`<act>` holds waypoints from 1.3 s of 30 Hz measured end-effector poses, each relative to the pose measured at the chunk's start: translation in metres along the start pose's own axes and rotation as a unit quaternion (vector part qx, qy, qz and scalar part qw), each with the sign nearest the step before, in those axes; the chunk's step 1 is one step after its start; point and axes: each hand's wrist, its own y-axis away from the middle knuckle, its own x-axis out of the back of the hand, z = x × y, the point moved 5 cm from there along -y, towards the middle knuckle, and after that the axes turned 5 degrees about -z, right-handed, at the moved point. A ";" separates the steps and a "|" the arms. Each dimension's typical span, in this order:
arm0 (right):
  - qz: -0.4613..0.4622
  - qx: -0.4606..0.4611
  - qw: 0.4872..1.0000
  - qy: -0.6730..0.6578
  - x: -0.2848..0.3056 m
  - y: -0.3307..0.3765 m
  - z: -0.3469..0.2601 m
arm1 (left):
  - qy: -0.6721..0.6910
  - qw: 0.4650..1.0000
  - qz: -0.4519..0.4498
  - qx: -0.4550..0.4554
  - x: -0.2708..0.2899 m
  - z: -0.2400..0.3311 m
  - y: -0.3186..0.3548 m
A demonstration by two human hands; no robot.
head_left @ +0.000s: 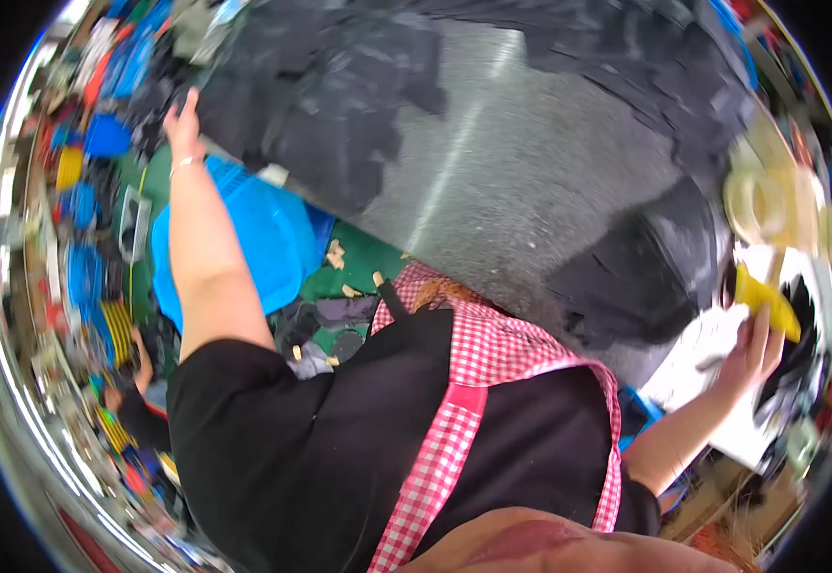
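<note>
My left hand [185, 132] reaches out to the far left, its fingers apart and nothing seen in them. It is beside the left edge of the black sheet pieces [311, 95] spread over the grey tabletop [492, 153]; whether it touches them I cannot tell. At the right, my right hand [758, 349] is closed on a yellow curved object [769, 301], whose kind does not show clearly. That hand is over a white surface [712, 363] with black marks or scraps. A dark folded piece [645, 263] lies near the table's right front edge.
A big blue plastic tub [244, 234] stands on the green floor under my left arm. Clear tape rolls [758, 205] sit at the table's right edge. Scraps lie on the floor [337, 253]. Another person [139, 411] is at the far left, among blue and yellow baskets.
</note>
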 end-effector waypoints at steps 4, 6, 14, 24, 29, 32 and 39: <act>0.095 0.028 0.991 0.092 -0.013 -0.040 -0.008 | -0.425 0.885 0.179 0.067 -0.025 0.035 0.041; 0.131 0.056 0.943 0.302 -0.001 -0.069 -0.004 | -0.432 0.869 0.186 -0.151 -0.097 0.100 0.096; 0.107 0.187 0.894 0.392 -0.033 -0.107 -0.001 | -0.047 0.748 -0.609 -0.258 -0.352 0.225 0.521; 0.039 0.008 0.952 0.303 -0.047 -0.123 0.011 | -0.094 0.740 -0.569 -0.345 -0.383 0.222 0.574; 0.075 0.043 0.996 0.038 -0.022 -0.144 0.058 | -0.091 0.755 -0.547 -0.350 -0.383 0.223 0.573; 0.040 -0.059 0.995 -0.073 -0.021 -0.135 0.072 | -0.083 0.765 -0.537 -0.346 -0.386 0.213 0.567; -0.184 -0.190 0.926 -0.269 -0.030 -0.061 0.074 | -0.095 0.767 -0.524 -0.358 -0.387 0.215 0.560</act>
